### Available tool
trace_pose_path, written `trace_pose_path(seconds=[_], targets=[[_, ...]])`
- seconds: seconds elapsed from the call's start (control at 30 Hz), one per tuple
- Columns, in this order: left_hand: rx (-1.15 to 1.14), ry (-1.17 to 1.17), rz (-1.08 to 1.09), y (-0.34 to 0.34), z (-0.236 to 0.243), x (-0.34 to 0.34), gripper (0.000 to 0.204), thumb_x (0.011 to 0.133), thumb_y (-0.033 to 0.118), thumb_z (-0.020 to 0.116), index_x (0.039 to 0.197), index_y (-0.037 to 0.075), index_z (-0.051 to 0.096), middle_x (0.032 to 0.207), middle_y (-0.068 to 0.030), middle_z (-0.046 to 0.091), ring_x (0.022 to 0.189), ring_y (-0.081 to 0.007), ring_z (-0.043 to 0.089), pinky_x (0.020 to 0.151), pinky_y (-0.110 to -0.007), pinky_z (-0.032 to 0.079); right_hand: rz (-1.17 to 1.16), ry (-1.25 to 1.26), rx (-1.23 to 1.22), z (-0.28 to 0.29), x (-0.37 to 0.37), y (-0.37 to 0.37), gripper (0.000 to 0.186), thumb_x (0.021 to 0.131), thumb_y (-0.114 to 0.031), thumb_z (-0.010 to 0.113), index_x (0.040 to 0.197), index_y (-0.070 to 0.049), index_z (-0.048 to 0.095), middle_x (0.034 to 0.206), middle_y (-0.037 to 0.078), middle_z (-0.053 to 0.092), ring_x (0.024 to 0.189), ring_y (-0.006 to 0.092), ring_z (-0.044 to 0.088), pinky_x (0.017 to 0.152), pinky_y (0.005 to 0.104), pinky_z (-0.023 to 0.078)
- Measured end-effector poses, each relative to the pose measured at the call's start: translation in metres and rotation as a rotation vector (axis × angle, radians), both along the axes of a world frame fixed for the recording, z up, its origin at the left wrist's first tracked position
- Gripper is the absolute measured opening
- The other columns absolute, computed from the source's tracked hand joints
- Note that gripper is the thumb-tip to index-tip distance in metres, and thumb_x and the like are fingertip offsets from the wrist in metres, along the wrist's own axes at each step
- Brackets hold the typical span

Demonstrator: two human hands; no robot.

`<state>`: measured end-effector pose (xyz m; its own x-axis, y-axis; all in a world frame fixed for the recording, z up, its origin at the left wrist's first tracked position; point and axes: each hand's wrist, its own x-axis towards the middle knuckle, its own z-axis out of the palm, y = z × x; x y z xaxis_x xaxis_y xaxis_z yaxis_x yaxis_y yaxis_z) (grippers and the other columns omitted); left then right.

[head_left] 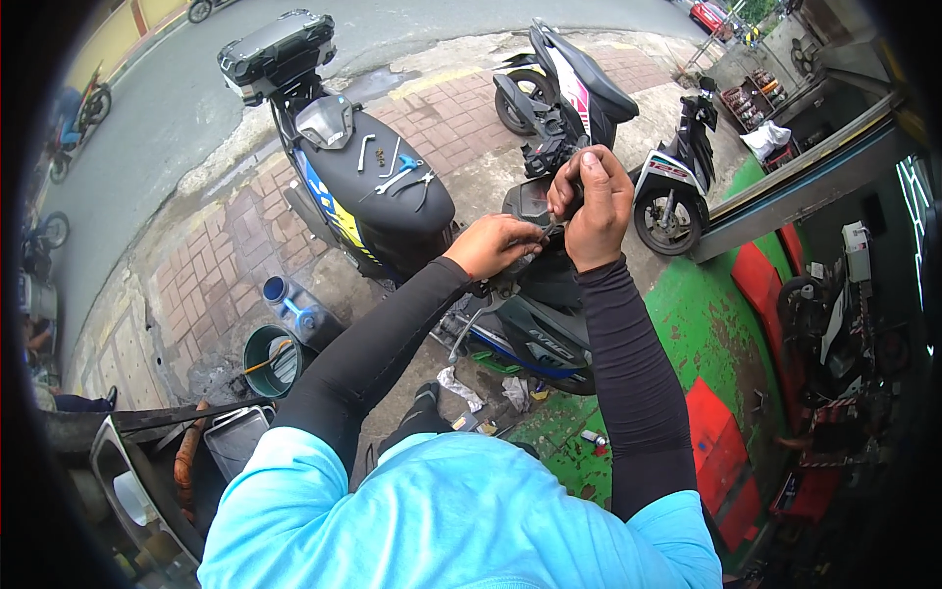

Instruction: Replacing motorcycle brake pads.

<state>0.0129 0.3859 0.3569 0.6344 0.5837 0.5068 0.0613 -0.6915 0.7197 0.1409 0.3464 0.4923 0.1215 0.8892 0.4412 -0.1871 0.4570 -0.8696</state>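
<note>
Both my hands are at the handlebar area of a dark scooter (pixel 535 329) with blue trim, which stands just in front of me. My left hand (pixel 496 245) reaches in from the left with its fingers pressed together on a small part I cannot make out. Raised a little higher, my right hand (pixel 597 206) has its fingers curled in around something dark, mostly hidden by the fingers. On the black seat (pixel 402 211) lie a blue-and-silver wrench (pixel 397 175), pliers (pixel 423 191), a silver L-shaped wrench (pixel 365 152) and several small bolts (pixel 381 156).
A black top box (pixel 278 54) sits at the seat's far end. Two more scooters (pixel 574 83) (pixel 675 182) stand beyond. At the left are a green bucket (pixel 270 358) and a blue container (pixel 299 312). Red ramps (pixel 721 456) lie on the green floor (pixel 677 324). White rags (pixel 459 388) are by my foot.
</note>
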Motion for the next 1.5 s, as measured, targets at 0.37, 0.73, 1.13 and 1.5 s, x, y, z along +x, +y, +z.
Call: trace_pose_path(seconds=[0.37, 0.73, 1.13, 1.5], targets=[[-0.037, 0.039, 0.027, 0.004, -0.009, 0.004, 0.021, 0.087, 0.019, 0.071, 0.105, 0.008, 0.070, 0.089, -0.0142, 0.069, 0.088, -0.0341, 0.065, 0.079, -0.043, 0.052, 0.016, -0.033, -0.075, -0.011, 0.005, 0.013, 0.026, 0.102, -0.023, 0.050, 0.084, -0.005, 0.053, 0.065, 0.001, 0.049, 0.054, 0.0081, 0.046, 0.050, 0.0232, 0.040], [-0.098, 0.051, 0.003, 0.006, -0.010, 0.004, 0.024, 0.086, 0.013, 0.068, 0.109, 0.005, 0.069, 0.092, -0.0172, 0.069, 0.094, -0.0354, 0.064, 0.083, -0.044, 0.051, -0.222, -0.314, -0.001, -0.016, -0.006, 0.010, 0.029, 0.107, -0.032, 0.048, 0.102, -0.004, 0.055, 0.079, 0.002, 0.054, 0.070, 0.0095, 0.054, 0.064, 0.0251, 0.046], [-0.047, 0.079, -0.062, 0.013, -0.014, 0.003, 0.023, 0.086, 0.013, 0.069, 0.107, 0.004, 0.070, 0.097, -0.0184, 0.068, 0.098, -0.0365, 0.063, 0.086, -0.044, 0.051, 0.164, -0.096, -0.139, -0.019, 0.012, 0.012, 0.035, 0.102, -0.031, 0.046, 0.080, -0.004, 0.052, 0.068, 0.001, 0.049, 0.059, 0.0077, 0.044, 0.055, 0.0254, 0.038], [-0.077, 0.079, 0.017, 0.006, -0.011, -0.001, 0.017, 0.088, 0.009, 0.070, 0.104, 0.003, 0.069, 0.096, -0.0164, 0.067, 0.091, -0.0342, 0.066, 0.081, -0.039, 0.053, -0.128, -1.872, 0.399, 0.084, 0.020, 0.004, 0.030, 0.095, -0.033, 0.063, 0.093, -0.003, 0.062, 0.077, 0.018, 0.067, 0.079, 0.0342, 0.069, 0.065, 0.0430, 0.055]])
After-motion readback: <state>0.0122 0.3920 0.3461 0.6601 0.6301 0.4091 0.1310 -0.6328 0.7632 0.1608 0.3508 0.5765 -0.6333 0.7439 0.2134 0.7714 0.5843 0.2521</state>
